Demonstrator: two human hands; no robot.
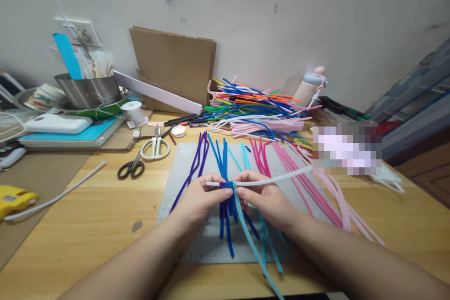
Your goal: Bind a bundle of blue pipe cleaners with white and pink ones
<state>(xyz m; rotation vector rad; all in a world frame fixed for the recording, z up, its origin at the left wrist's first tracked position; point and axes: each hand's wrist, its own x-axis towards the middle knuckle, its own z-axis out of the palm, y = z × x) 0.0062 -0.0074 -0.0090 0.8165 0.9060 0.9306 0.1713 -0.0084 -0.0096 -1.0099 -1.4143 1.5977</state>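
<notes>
Pinching at frame centre, left hand [197, 197] and right hand [267, 195]: one white pipe cleaner [276, 179], purple stems [221, 218] and blue stems [230, 211] wrapped on, light-blue stem [250, 229] apparently partway, magenta stems [261, 159] and pink stems [309, 186] still loose, right of centre.

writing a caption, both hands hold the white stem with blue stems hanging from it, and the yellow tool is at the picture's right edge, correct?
The yellow tool is at the picture's left edge, not the right, as the head view shows. The left hand and right hand hold the white stem, blue stems hanging from it.
</notes>
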